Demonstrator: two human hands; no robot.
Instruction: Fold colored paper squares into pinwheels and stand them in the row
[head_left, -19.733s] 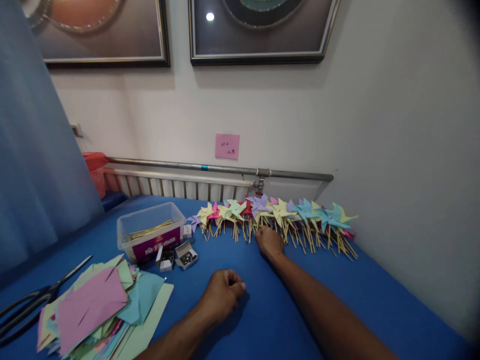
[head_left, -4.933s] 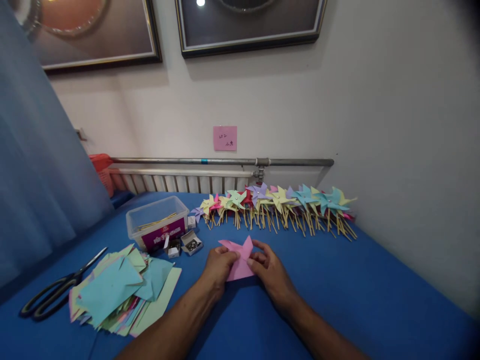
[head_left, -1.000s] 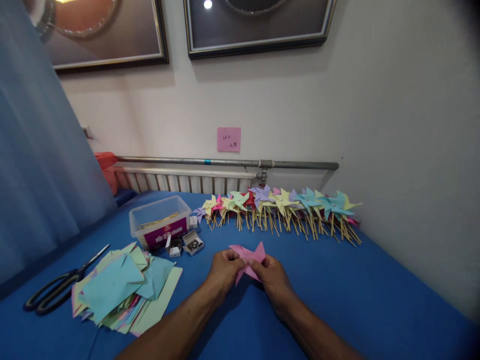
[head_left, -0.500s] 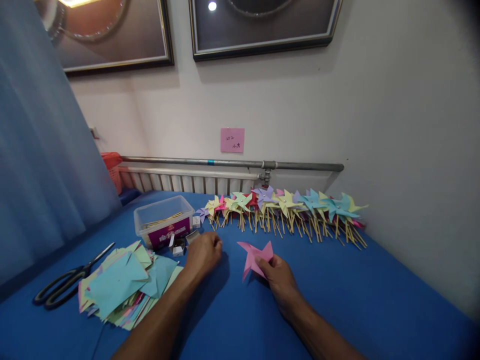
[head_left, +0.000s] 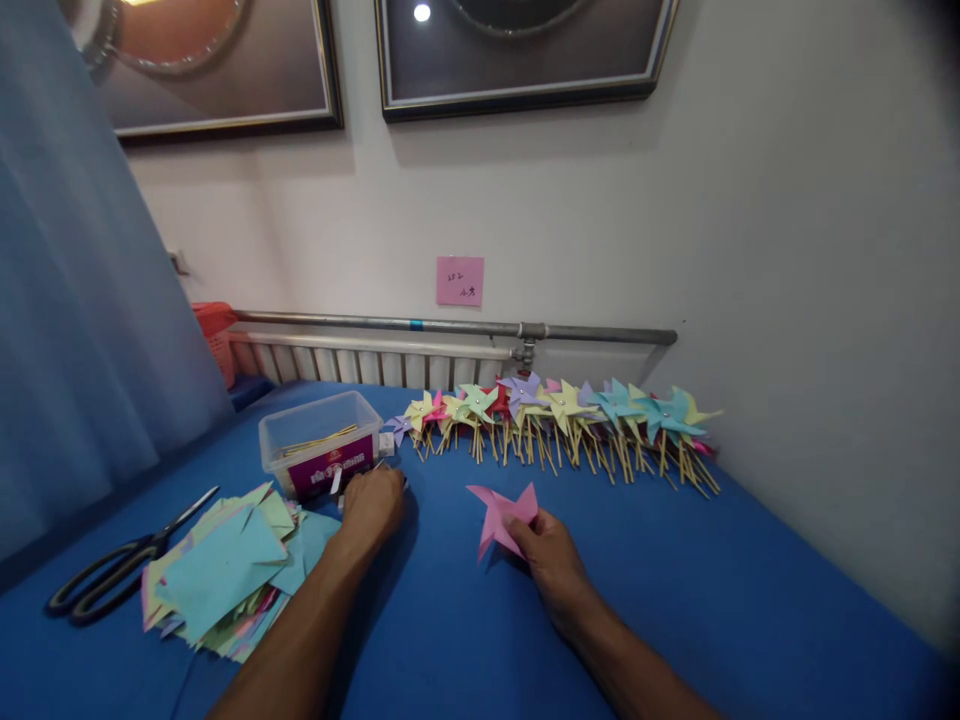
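My right hand (head_left: 546, 556) pinches a folded pink paper pinwheel head (head_left: 498, 513) just above the blue table (head_left: 675, 580). My left hand (head_left: 373, 506) reaches over the small open boxes of pins in front of the clear plastic box (head_left: 318, 455) of wooden sticks; the fingers curl down onto them and hide them. Whether they hold anything cannot be seen. A row of finished paper pinwheels (head_left: 559, 420) on sticks lies along the wall behind.
A pile of cut coloured paper squares (head_left: 229, 571) lies at the left, with black scissors (head_left: 116, 575) beside it. A radiator and pipe (head_left: 450, 330) run along the wall. A blue curtain (head_left: 75, 330) hangs at the left, with an orange basket (head_left: 214, 335) behind it.
My left hand let go of the pink pinwheel head and moved left to the pin boxes. My right hand keeps hold of the pink paper.
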